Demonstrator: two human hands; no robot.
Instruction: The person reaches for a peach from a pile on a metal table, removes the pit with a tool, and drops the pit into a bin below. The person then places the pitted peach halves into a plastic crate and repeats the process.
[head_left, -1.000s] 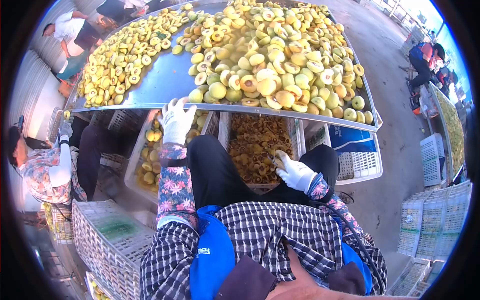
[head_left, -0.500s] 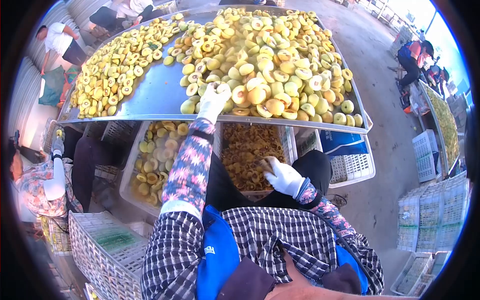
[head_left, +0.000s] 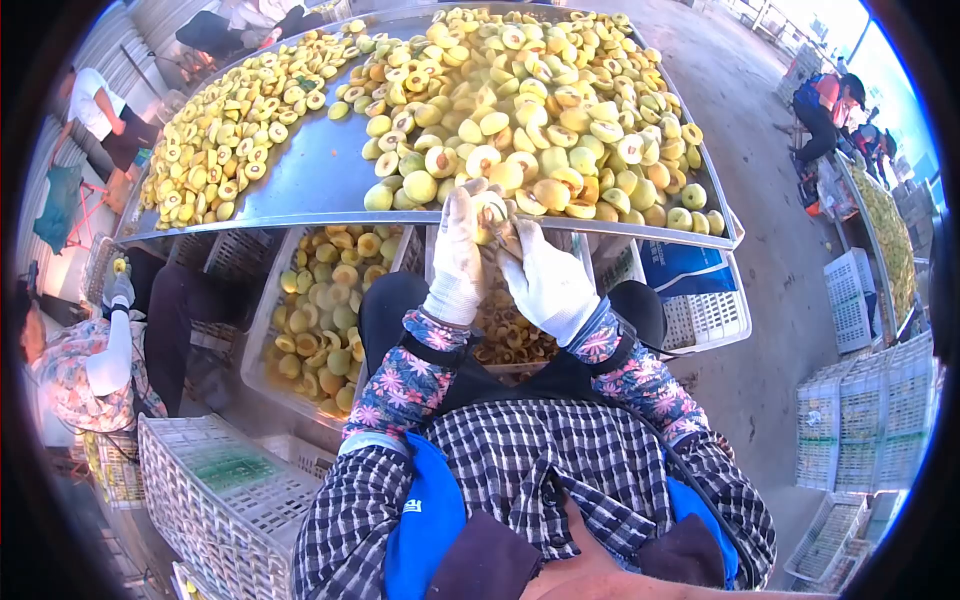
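1. Since half a second ago, both white-gloved hands have come together at the near edge of the wide stainless-steel tray (head_left: pixel 300 180); earlier the left reached onto the fruit pile while the right hung low over the crates.
2. At far left, a seated person in a floral top (head_left: pixel 75 375) holds one gloved hand up.
3. Below the tray, a white plastic crate of yellow peach halves (head_left: pixel 325 300) sits left of the person's knees.
4. Left hand (head_left: pixel 458 262) is clasped around a halved yellow peach (head_left: pixel 491 213), held just at the tray's edge.
5. Right hand (head_left: pixel 550 285) presses against that same peach from the other side; whether it grips a tool cannot be told.
6. Beneath both hands lies a white crate of brownish pits and scraps (head_left: pixel 505 335).
7. At right, stacked white empty crates (head_left: pixel 865 430) stand on the concrete.
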